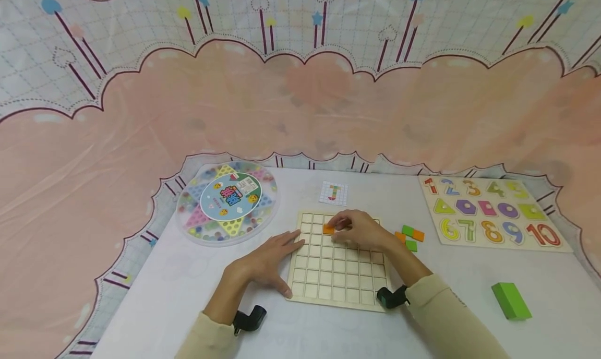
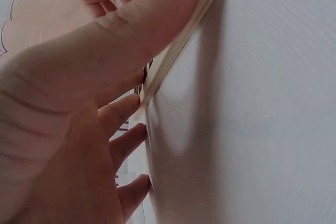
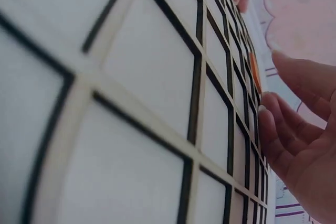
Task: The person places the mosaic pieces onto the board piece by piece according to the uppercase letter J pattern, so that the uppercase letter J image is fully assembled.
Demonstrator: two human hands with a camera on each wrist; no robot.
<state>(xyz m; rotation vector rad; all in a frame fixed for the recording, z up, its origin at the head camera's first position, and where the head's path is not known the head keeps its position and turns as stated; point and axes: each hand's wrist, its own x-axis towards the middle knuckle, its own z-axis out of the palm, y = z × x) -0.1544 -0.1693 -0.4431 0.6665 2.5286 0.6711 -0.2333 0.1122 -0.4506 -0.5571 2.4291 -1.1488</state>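
A wooden grid board [image 1: 338,306] lies flat on the table, with one orange square tile [image 1: 328,229] near its top edge. My right hand [image 1: 359,228] is over the upper part of the board, fingertips right at that tile. In the right wrist view, the thumb and fingers [image 3: 281,124] stand apart around the orange tile [image 3: 255,72], which sits low in the grid. My left hand [image 1: 265,260] rests at the board's left edge, fingers spread. The left wrist view shows its thumb [image 2: 115,40] lying over the board's edge [image 2: 173,56].
Several loose green and orange tiles [image 1: 407,230] lie right of the board. Behind it is a small card [image 1: 334,193] with a coloured pattern. A round game box [image 1: 230,202] sits left, a number puzzle [image 1: 497,213] right, a green block [image 1: 511,301] front right.
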